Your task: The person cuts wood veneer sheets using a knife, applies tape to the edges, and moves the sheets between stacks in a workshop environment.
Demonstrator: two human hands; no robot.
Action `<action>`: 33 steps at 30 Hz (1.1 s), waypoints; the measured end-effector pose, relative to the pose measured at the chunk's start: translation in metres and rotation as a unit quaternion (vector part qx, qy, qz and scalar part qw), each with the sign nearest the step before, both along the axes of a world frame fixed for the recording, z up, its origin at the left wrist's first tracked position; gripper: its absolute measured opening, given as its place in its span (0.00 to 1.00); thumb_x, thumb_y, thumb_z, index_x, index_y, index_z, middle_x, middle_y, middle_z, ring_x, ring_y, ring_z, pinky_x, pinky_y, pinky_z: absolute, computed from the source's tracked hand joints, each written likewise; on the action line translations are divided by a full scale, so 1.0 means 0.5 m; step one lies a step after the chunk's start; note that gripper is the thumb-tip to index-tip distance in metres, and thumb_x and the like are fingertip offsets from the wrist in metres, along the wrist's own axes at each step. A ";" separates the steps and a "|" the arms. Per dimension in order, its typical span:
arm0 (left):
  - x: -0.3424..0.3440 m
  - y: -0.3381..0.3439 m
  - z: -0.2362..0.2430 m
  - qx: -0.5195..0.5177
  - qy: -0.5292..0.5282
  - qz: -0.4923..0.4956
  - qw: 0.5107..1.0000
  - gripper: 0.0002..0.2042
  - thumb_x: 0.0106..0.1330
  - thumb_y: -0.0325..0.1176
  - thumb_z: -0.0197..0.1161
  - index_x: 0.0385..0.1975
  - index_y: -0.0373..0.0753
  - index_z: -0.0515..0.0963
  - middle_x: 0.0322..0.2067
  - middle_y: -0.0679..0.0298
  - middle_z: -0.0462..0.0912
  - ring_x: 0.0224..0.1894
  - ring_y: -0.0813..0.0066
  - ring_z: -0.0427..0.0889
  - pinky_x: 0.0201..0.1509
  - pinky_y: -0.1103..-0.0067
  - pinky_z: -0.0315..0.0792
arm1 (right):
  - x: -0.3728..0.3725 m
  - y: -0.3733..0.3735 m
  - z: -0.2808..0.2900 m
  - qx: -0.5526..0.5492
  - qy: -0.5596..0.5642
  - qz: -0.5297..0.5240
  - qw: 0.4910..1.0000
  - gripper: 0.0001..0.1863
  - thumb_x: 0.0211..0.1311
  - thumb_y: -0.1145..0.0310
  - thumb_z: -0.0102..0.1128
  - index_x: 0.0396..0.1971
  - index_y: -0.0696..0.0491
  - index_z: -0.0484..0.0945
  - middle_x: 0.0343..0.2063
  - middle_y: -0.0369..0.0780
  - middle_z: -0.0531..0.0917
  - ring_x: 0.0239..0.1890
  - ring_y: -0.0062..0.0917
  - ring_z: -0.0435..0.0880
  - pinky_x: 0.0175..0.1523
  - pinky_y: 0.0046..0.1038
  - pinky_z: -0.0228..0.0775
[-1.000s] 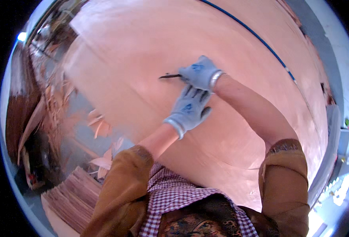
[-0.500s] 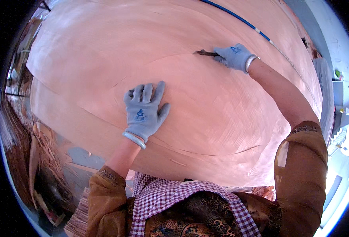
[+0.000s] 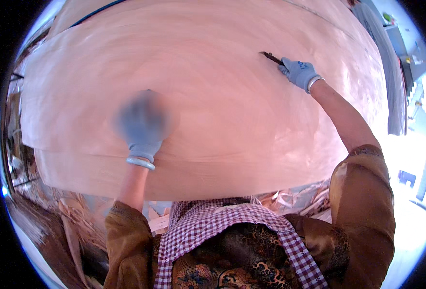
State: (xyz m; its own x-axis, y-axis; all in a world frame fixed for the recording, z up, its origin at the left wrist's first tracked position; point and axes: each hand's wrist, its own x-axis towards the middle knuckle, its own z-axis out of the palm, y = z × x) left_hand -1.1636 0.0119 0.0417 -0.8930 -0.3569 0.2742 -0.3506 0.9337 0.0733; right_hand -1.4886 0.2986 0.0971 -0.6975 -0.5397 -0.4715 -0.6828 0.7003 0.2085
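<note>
A large, thin, pinkish sheet that looks like wood veneer (image 3: 213, 130) spreads in front of me, with faint curved streaks. My right hand (image 3: 299, 74), in a grey-blue glove, is closed round a slim dark knife-like tool (image 3: 272, 59). The tool points up and left, over the far right part of the sheet; whether its tip touches the sheet, I cannot tell. Over the left part of the sheet is my left hand (image 3: 143, 120), gloved the same way. Its fingers are smeared by blur, so their pose is hidden.
A dark blue rod (image 3: 97, 13) lies across the sheet's far left. Torn veneer scraps (image 3: 85, 216) are heaped at the lower left, and more scraps (image 3: 299, 197) lie beyond the sheet's near edge. Grey covering (image 3: 391, 72) hangs along the right side.
My left hand has shifted left and its fingers have become blurred. My right hand has moved right with the tool, which has tilted. The view has turned, and the rod shows farther left.
</note>
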 end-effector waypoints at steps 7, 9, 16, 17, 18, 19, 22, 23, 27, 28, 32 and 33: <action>0.007 0.002 0.001 -0.028 -0.008 0.022 0.999 0.26 0.58 0.48 0.56 0.57 0.51 0.65 0.48 0.60 0.69 0.50 0.60 0.67 0.49 0.63 0.60 | 0.130 0.212 0.004 -0.005 0.026 -0.106 0.994 0.15 0.66 0.54 0.37 0.36 0.49 0.67 0.29 0.46 0.81 0.34 0.42 0.80 0.37 0.40 0.68; 0.004 0.005 -0.001 -0.036 -0.006 0.017 0.999 0.26 0.58 0.48 0.55 0.57 0.50 0.66 0.48 0.61 0.69 0.50 0.61 0.67 0.49 0.63 0.60 | 0.171 0.283 -0.002 -0.003 0.035 -0.134 0.990 0.15 0.65 0.54 0.37 0.37 0.50 0.67 0.27 0.48 0.81 0.33 0.43 0.80 0.37 0.42 0.68; 0.015 0.004 -0.009 -0.030 0.008 0.013 0.999 0.26 0.58 0.50 0.56 0.57 0.50 0.66 0.48 0.61 0.70 0.50 0.60 0.68 0.48 0.62 0.61 | 0.356 0.418 -0.010 -0.008 0.032 -0.237 0.971 0.16 0.66 0.54 0.37 0.35 0.52 0.67 0.25 0.49 0.81 0.31 0.45 0.80 0.35 0.45 0.68; 0.013 0.006 -0.005 -0.028 0.010 0.012 0.999 0.26 0.58 0.50 0.56 0.57 0.50 0.66 0.48 0.61 0.70 0.50 0.59 0.68 0.48 0.62 0.61 | 0.374 0.435 -0.008 -0.016 0.030 -0.251 0.967 0.16 0.66 0.54 0.37 0.35 0.52 0.66 0.25 0.49 0.81 0.31 0.46 0.80 0.35 0.46 0.68; 0.013 0.007 -0.003 -0.026 0.010 0.009 1.000 0.26 0.58 0.50 0.56 0.57 0.50 0.66 0.47 0.61 0.70 0.50 0.60 0.68 0.47 0.62 0.61 | 0.384 0.450 -0.011 -0.014 0.036 -0.241 0.970 0.16 0.66 0.55 0.38 0.35 0.52 0.67 0.24 0.48 0.81 0.30 0.44 0.80 0.34 0.44 0.68; 0.012 0.008 -0.001 -0.025 0.011 0.006 1.000 0.26 0.58 0.50 0.56 0.57 0.50 0.66 0.47 0.61 0.70 0.50 0.60 0.68 0.47 0.62 0.61 | 0.392 0.466 -0.013 -0.012 0.042 -0.231 0.972 0.15 0.65 0.55 0.39 0.34 0.52 0.67 0.23 0.48 0.80 0.29 0.43 0.81 0.33 0.42 0.69; 0.017 0.002 -0.003 -0.037 0.011 0.011 0.999 0.26 0.58 0.49 0.56 0.57 0.50 0.67 0.47 0.61 0.70 0.49 0.60 0.68 0.47 0.62 0.62 | 0.410 0.481 0.020 -0.126 -0.052 -0.364 0.921 0.11 0.63 0.61 0.45 0.32 0.53 0.70 0.21 0.43 0.80 0.24 0.33 0.81 0.29 0.34 0.69; 0.018 0.003 -0.006 -0.042 0.011 0.016 0.999 0.25 0.58 0.49 0.56 0.57 0.50 0.67 0.46 0.61 0.71 0.49 0.60 0.69 0.47 0.62 0.62 | 0.414 0.486 0.031 -0.182 -0.102 -0.429 0.879 0.09 0.63 0.64 0.47 0.32 0.54 0.70 0.20 0.41 0.79 0.23 0.29 0.81 0.27 0.31 0.69; 0.016 0.017 0.004 -0.048 0.019 0.014 0.999 0.25 0.58 0.48 0.56 0.56 0.50 0.67 0.46 0.60 0.71 0.49 0.60 0.69 0.48 0.62 0.62 | 0.451 0.531 -0.004 -0.441 -0.114 -0.456 0.765 0.10 0.57 0.71 0.55 0.40 0.52 0.74 0.26 0.33 0.77 0.22 0.19 0.76 0.26 0.24 0.68; 0.018 0.016 0.000 -0.051 0.021 0.014 0.998 0.25 0.59 0.48 0.56 0.56 0.49 0.67 0.46 0.60 0.71 0.49 0.60 0.69 0.48 0.62 0.62 | 0.455 0.521 -0.013 -0.462 -0.112 -0.444 0.759 0.14 0.55 0.71 0.58 0.43 0.51 0.73 0.27 0.32 0.77 0.23 0.18 0.75 0.27 0.23 0.68; 0.013 0.016 -0.014 -0.042 0.024 0.000 0.999 0.25 0.58 0.48 0.56 0.56 0.50 0.67 0.46 0.59 0.71 0.49 0.59 0.69 0.49 0.63 0.62 | 0.475 0.460 -0.052 -0.468 -0.024 -0.336 0.817 0.30 0.48 0.69 0.66 0.55 0.50 0.68 0.30 0.34 0.77 0.28 0.18 0.74 0.36 0.21 0.69; 0.013 0.019 -0.014 -0.047 0.024 0.003 0.999 0.25 0.58 0.47 0.56 0.56 0.50 0.67 0.46 0.59 0.71 0.49 0.59 0.69 0.49 0.63 0.63 | 0.478 0.435 -0.040 -0.448 -0.005 -0.312 0.838 0.31 0.48 0.69 0.67 0.55 0.51 0.67 0.30 0.35 0.77 0.28 0.18 0.74 0.37 0.21 0.68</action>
State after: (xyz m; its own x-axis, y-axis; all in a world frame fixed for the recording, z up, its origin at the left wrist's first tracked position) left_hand -1.1572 0.0214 0.0344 -0.8762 -0.3325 0.3489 -0.3543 0.9351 0.0011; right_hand -1.2494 0.5161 0.0770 -0.9738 -0.2130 -0.0801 -0.1247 0.7939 -0.5952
